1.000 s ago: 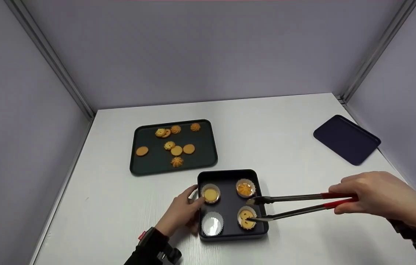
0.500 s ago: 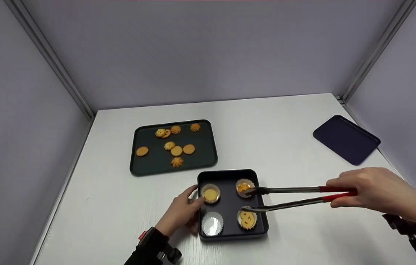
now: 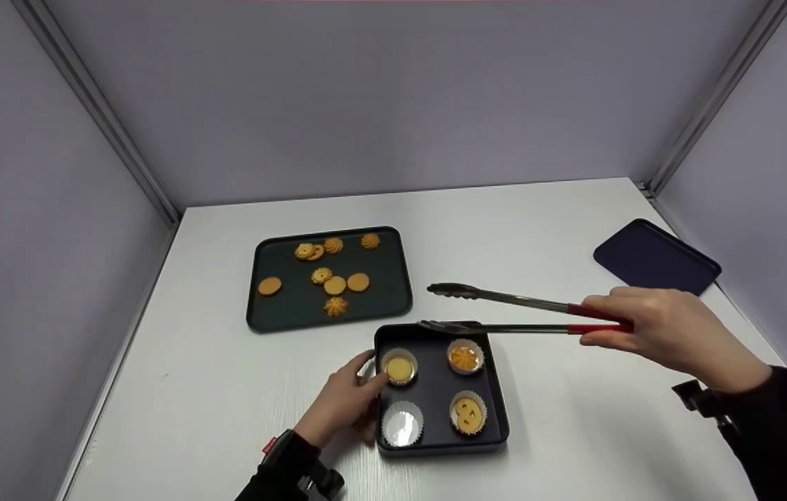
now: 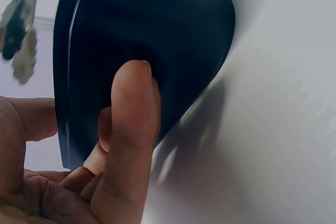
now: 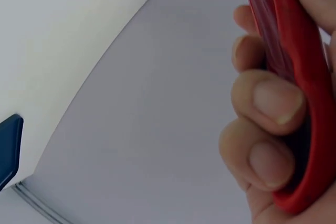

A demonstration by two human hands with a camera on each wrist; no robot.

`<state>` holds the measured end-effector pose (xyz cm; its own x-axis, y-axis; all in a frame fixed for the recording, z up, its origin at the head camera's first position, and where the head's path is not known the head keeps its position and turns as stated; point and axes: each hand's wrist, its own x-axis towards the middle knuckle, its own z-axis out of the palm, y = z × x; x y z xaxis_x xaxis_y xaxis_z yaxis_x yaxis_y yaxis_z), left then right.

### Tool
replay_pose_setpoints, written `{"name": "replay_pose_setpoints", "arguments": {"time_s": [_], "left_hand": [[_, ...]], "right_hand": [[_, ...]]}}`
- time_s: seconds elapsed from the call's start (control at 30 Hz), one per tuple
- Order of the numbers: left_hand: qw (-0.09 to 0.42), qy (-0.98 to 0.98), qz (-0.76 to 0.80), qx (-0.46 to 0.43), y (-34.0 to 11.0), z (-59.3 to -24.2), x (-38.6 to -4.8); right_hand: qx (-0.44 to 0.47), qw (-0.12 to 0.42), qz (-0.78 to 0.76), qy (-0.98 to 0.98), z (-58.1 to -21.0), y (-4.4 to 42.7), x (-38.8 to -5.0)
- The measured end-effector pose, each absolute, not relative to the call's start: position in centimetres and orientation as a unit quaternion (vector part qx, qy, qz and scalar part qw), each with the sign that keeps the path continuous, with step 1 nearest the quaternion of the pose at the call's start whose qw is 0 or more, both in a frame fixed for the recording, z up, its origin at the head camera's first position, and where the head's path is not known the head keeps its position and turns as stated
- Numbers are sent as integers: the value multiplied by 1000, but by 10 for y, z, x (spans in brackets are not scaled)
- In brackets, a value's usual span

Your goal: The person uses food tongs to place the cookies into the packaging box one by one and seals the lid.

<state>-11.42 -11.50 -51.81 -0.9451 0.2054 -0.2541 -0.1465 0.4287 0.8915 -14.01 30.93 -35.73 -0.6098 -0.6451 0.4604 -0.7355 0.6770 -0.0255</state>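
My left hand (image 3: 344, 402) grips the left wall of a dark square pan (image 3: 433, 396), thumb over the rim and fingers along the outside, as the left wrist view (image 4: 131, 129) also has it. Inside stand a paper cup with a plain round cookie (image 3: 400, 369), one with an orange swirled cookie (image 3: 464, 359), one with a pretzel-shaped cookie (image 3: 468, 415), and a bare cup (image 3: 402, 424). My right hand (image 3: 664, 334) holds metal tongs (image 3: 525, 329) by their red handles (image 5: 310, 77). The tongs' tips are spread, with nothing between them, over the pan's far edge.
A dark green tray (image 3: 296, 313) bearing several cookies (image 3: 335, 285) lies behind the pan to the left. At the right table edge lies a dark blue tray (image 3: 654, 257), partly behind the right hand. Grey walls (image 3: 393, 104) border the white table (image 3: 504, 243).
The tongs have lifted away from the right-hand cups and moved forward and left over the pan's far edge, the right hand following. Left hand and pan have stayed put.
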Motion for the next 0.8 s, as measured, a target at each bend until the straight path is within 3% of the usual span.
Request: {"name": "replay_pose_setpoints", "arguments": {"time_s": [0.2, 0.4, 0.8], "left_hand": [[171, 821, 544, 13, -115, -519, -115], [165, 827, 537, 8, -115, -520, -115], [165, 834, 526, 17, -115, -521, -115]], "right_hand": [[360, 245, 92, -896, -363, 283, -156], [329, 239, 92, -909, -369, 253, -172], [234, 140, 119, -955, -376, 201, -203]]}}
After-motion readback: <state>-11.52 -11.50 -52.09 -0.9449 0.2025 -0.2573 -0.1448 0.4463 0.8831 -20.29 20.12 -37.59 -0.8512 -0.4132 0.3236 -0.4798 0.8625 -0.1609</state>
